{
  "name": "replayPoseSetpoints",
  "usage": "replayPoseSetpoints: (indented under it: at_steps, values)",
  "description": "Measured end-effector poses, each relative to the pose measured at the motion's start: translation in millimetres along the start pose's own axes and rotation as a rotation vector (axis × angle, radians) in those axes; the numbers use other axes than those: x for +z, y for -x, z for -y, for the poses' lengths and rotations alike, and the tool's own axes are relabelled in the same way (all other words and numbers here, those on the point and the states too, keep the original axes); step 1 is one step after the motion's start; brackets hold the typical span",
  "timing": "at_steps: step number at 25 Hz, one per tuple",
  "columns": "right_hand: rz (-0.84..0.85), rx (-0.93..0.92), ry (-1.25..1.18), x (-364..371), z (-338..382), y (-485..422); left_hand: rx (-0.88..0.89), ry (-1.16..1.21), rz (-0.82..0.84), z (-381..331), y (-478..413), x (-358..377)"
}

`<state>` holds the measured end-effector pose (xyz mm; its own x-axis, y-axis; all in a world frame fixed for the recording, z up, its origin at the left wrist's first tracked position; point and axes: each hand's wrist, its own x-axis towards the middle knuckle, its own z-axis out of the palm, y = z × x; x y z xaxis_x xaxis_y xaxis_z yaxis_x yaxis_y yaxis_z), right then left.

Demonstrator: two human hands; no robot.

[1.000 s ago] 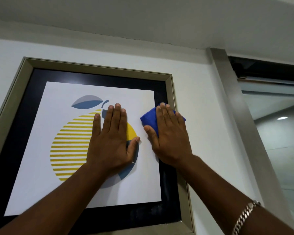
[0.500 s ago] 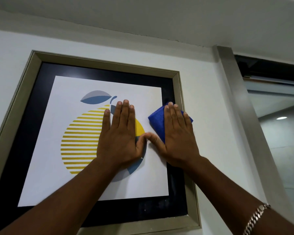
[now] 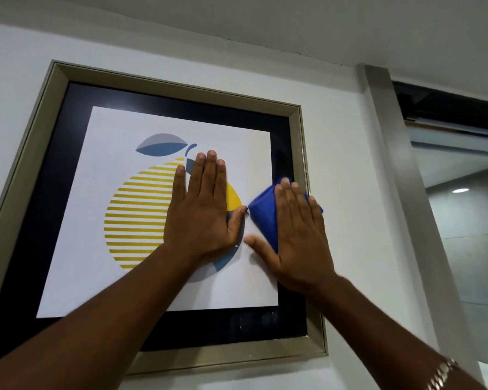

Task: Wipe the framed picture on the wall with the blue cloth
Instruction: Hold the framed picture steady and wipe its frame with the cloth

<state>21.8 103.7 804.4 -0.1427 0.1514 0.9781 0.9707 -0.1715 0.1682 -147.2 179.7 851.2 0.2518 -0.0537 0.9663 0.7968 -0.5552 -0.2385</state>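
The framed picture [image 3: 299,153] hangs on a white wall; it has a dull gold frame, a black mat and a print of a yellow striped fruit with a blue leaf. My left hand [image 3: 203,209] lies flat on the glass over the fruit, fingers together and pointing up. My right hand [image 3: 299,237] presses the folded blue cloth [image 3: 262,212] flat against the glass near the picture's right edge. Most of the cloth is hidden under my palm and fingers; its left fold and a corner at the right show.
A grey metal door or window post [image 3: 400,175] runs down the wall right of the picture, with glass and a dark opening [image 3: 462,114] beyond it. The white ceiling [image 3: 293,21] is close above. A metal bracelet [image 3: 443,372] sits on my right wrist.
My right hand and the cloth have slid down the right side of the glass, away from my left thumb. My left hand stays planted on the fruit. The view has shifted a little.
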Motion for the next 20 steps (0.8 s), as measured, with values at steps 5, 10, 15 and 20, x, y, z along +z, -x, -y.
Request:
replayPoseSetpoints:
  at_steps: [5,10,15,20]
  values:
    - [0.003,0.036,0.011,-8,2,-11,0.006,0.023,-0.014,0,1,0]
    - [-0.009,0.057,0.046,-9,4,-19,0.007,0.003,-0.05,2,1,7]
    - [0.04,0.08,0.022,-6,21,60,0.025,0.008,-0.081,1,1,6]
    - [0.132,0.187,0.021,-6,50,120,0.038,0.01,-0.086,1,2,5]
